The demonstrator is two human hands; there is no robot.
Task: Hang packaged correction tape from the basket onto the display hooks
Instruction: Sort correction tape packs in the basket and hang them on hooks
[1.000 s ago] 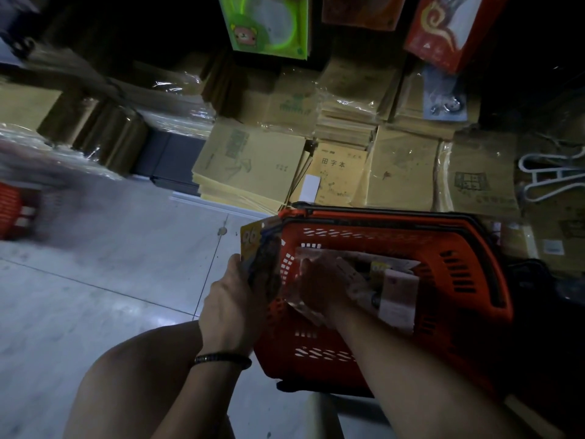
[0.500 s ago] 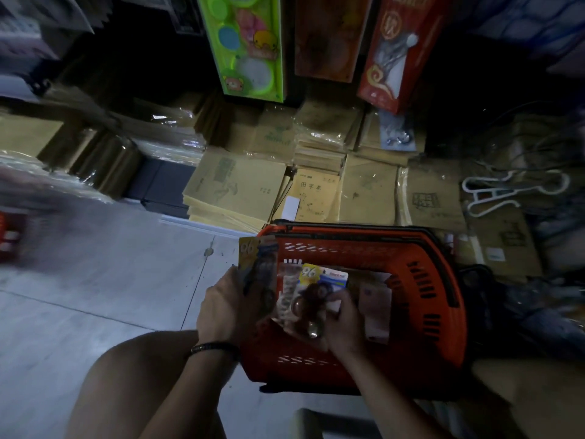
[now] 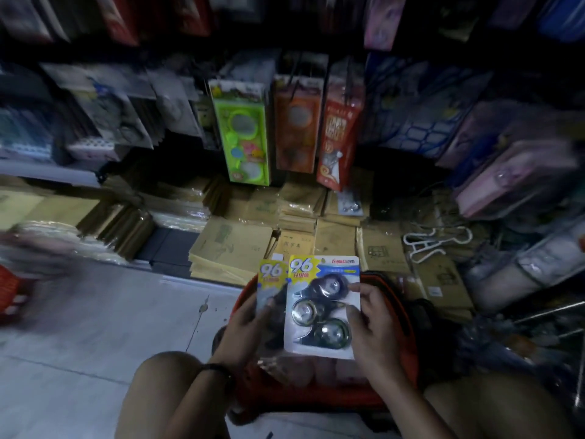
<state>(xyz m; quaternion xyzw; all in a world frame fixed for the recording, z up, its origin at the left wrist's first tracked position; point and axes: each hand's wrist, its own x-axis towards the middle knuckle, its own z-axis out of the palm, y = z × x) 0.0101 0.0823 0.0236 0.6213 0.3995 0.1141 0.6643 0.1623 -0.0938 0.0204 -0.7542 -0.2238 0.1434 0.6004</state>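
Observation:
A blister pack of correction tape (image 3: 321, 307), three black rolls under a yellow "96" card, is held face up above the orange basket (image 3: 403, 331). My right hand (image 3: 375, 331) pinches its right edge. My left hand (image 3: 245, 331) grips a second, similar pack (image 3: 270, 288) that sits partly behind the first. The basket lies mostly hidden beneath both packs and my hands. Hanging goods (image 3: 242, 134) fill the display above; no bare hook can be made out.
Stacks of tan exercise books (image 3: 234, 248) line the floor against the shelving. A white hanger (image 3: 433, 243) lies on stacks at the right. Grey tiled floor (image 3: 95, 327) spreads to the left, with something red (image 3: 9, 293) at its edge. My knees flank the basket.
My right hand has lifted a pack out of the basket and brought it up beside the pack in my left hand. The view has tilted upward toward the hanging display.

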